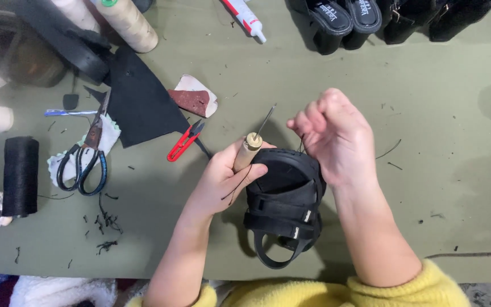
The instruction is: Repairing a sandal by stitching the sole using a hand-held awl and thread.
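Note:
A small black strappy sandal (284,206) stands on its side on the green table, sole edge upward. My left hand (223,179) steadies its left side and also grips a wooden-handled stitching awl (249,146), needle pointing up and to the right. My right hand (333,133) is closed above the sandal's top right edge, pinching a thin black thread that runs down to the sole. Yellow sleeves show at the bottom.
Red thread snips (184,140) lie left of the awl. Black-handled scissors (85,160), a black fabric piece (140,102), a black thread spool (20,175), a beige spool (129,21), a glue tube (245,17) and more black sandals (345,20) surround the work. Thread scraps litter the front left.

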